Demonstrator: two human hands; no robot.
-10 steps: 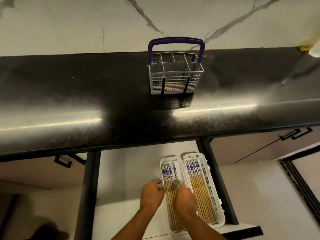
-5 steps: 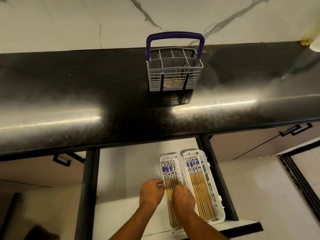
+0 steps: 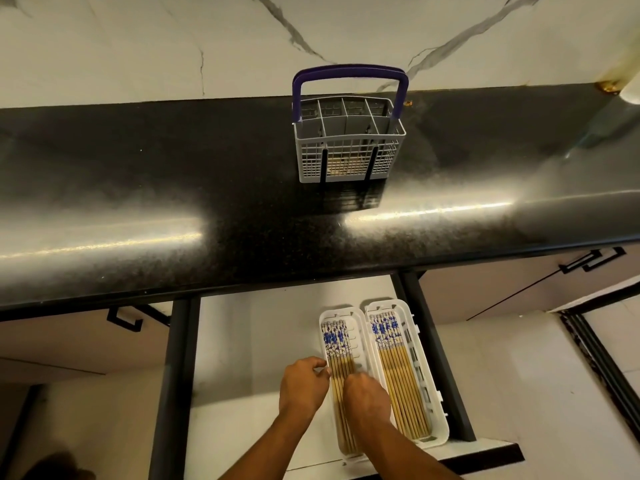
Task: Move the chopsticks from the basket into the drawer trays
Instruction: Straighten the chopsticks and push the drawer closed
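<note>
**Both hands down in the left tray**

Here the black worktop [image 3: 173,188] runs across my whole view, with the open drawer [image 3: 256,344] pulled out below its front edge. The grey basket [image 3: 349,157] with the purple handle stands upright on the worktop near the wall, something pale showing through its lower mesh. In the drawer two white trays lie side by side, touching: the left tray [image 3: 358,344] and the right tray [image 3: 410,327]. Each holds a row of chopsticks, blue-patterned ends pointing away from me.

My left hand [image 3: 303,388] rests at the left tray's outer rim, fingers [image 3: 320,370] curled, tips touching the chopsticks [image 3: 341,365] there. My right hand [image 3: 369,398] lies over the same bundle, fingers bent down onto it; whether they pinch a stick I cannot tell. The right tray's chopsticks [image 3: 401,382] lie untouched beside my right hand.
</note>
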